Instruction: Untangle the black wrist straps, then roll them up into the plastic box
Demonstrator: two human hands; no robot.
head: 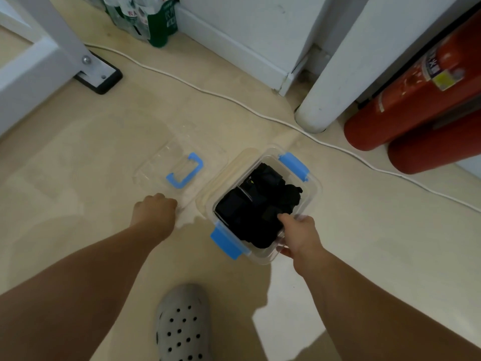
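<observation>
Tangled black wrist straps (pixel 256 204), likely soft, light and best pinched at a loose end, are lying in the plastic box (pixel 315 192), the right hand (pixel 299 237) gripping its rim with its fingers, the left hand (pixel 154 212) curled, hold unclear.

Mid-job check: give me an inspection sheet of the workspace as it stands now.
Surface: beige floor; everything sits on it.
Job's things: clear box upright and open, black straps bunched inside, rolled or not unclear; lid flat on the floor left of the box.
Clutter: grey clog nearest the camera.
Hands: left hand curled at the lid's near edge, grip hidden; right hand grips the box's near rim.
Cables: white cable crosses the floor beyond the box, not touching it.
Surroundings: red extinguishers on the right, bottles and white frame leg far left.
</observation>
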